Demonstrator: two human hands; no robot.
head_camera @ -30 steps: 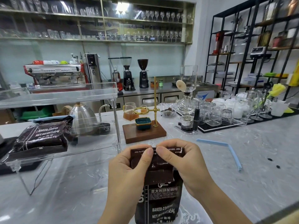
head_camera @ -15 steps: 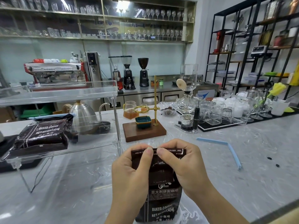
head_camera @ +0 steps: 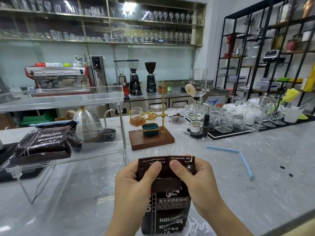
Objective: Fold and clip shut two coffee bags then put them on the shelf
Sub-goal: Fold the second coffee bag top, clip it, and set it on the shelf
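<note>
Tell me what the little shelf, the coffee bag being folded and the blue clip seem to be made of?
The shelf looks like clear glossy plastic, probably acrylic: the kettle shows through it. The coffee bag in both hands looks like dark, shiny foil-lined film, since it creases sharply and glints. The blue clip looks like matte rigid plastic, a thin hinged bar lying open.

One head-worn wide-angle view looks forward and down across the marble tabletop [head_camera: 255, 167] from the person's own standing place. Closest, at the bottom middle, both hands reach in from the lower edge, the left hand [head_camera: 134, 183] and right hand [head_camera: 199, 179], with a bag [head_camera: 167, 210] between them. The clear shelf [head_camera: 68, 99] stands to the left at mid-range. The back counter, the wall shelves of glasses and the black rack at right lie far off, with straight lines bowed toward the edges.
</note>
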